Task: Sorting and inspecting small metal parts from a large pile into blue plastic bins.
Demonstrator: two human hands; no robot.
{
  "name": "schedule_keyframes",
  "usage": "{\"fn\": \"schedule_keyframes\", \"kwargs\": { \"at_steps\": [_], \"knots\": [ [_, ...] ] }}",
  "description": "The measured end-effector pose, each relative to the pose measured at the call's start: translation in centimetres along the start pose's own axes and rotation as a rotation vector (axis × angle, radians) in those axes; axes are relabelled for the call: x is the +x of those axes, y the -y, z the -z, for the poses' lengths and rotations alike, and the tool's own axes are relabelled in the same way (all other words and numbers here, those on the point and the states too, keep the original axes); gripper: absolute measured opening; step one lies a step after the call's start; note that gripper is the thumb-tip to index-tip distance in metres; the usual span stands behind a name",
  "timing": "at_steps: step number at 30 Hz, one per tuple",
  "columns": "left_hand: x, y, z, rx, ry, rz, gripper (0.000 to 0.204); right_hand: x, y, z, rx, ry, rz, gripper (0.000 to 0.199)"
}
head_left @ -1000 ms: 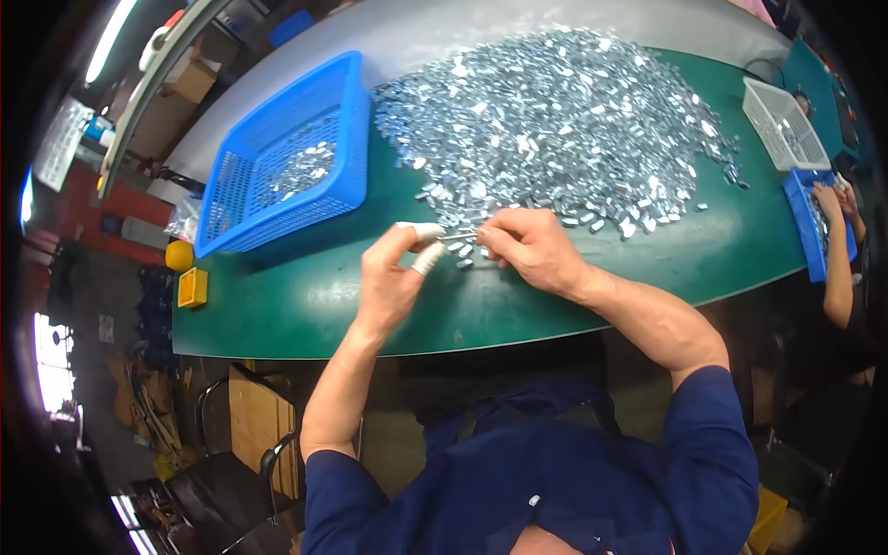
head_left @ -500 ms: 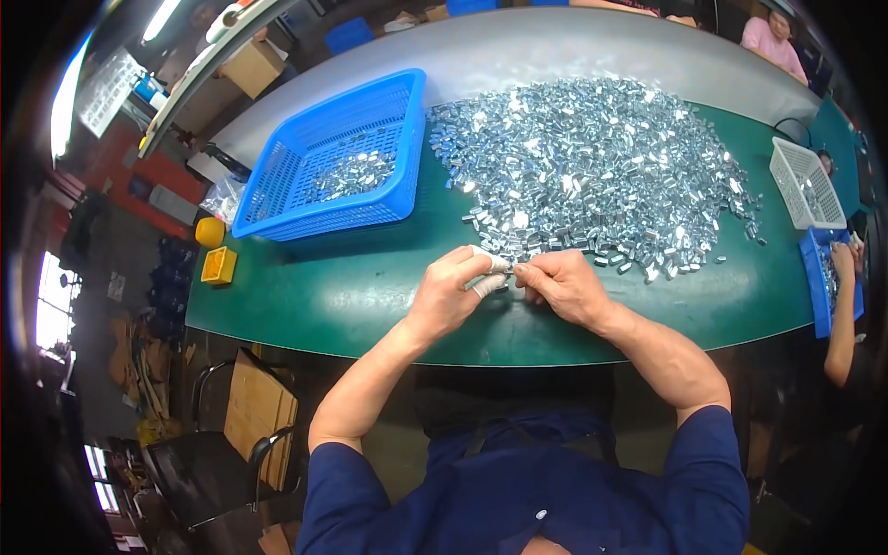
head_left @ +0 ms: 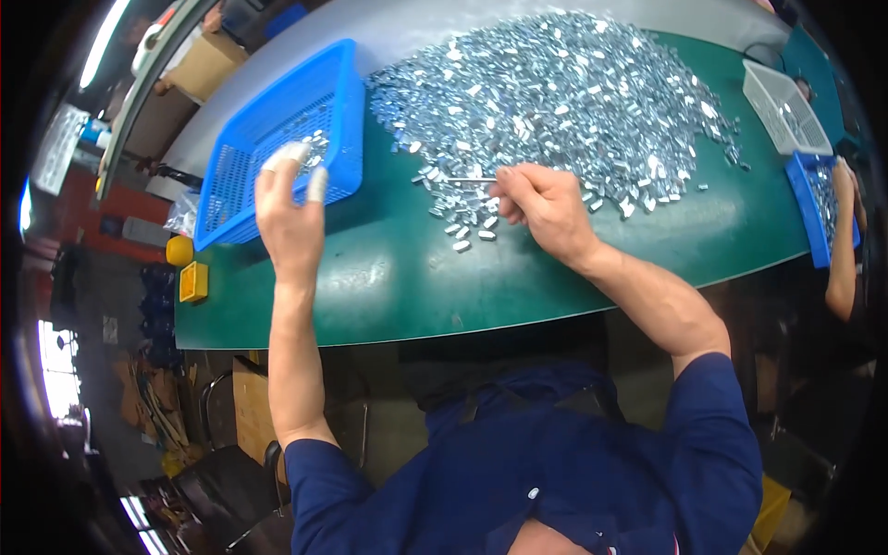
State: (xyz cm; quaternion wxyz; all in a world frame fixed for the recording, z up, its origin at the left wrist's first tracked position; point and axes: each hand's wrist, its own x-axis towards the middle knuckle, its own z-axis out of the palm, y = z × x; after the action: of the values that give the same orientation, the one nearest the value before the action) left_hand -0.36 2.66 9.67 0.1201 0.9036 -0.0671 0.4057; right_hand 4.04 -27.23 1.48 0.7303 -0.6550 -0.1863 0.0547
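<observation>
A large heap of small shiny metal pieces (head_left: 564,102) covers the far half of the green tabletop (head_left: 388,277), with loose ones spilling toward its near edge. They look light, stiff and smooth, likely slippery, best pinched by their flat sides. The right hand (head_left: 546,208) is closed in a pinch on a thin metal rod (head_left: 472,179) at the heap's edge. The left hand (head_left: 289,217) hovers open over the blue basket (head_left: 347,111), taped fingertips spread, holding nothing visible.
</observation>
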Motion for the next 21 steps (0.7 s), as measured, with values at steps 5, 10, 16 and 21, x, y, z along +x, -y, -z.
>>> {"fn": "schedule_keyframes", "kwargs": {
  "at_steps": [5, 10, 16, 21],
  "knots": [
    [-8.2, -5.8, -4.3, -0.321, 0.494, -0.048, 0.028, -0.1, -0.6, 0.1, 0.05, 0.05, -0.006, 0.039],
    [-9.9, -8.3, -5.5, -0.234, 0.465, -0.031, 0.023, -0.7, -0.9, 0.1, 0.03, 0.088, 0.005, 0.037],
    [-9.9, -6.9, -5.2, -0.459, 0.507, 0.277, 0.016, -0.5, -1.5, 0.0, 0.024, 0.163, 0.033, 0.034],
    [-9.8, -5.2, -5.4, -0.95, 0.524, 0.729, 0.015, -0.9, -0.7, -0.3, -0.066, 0.267, 0.0, 0.032]
  ]
}}
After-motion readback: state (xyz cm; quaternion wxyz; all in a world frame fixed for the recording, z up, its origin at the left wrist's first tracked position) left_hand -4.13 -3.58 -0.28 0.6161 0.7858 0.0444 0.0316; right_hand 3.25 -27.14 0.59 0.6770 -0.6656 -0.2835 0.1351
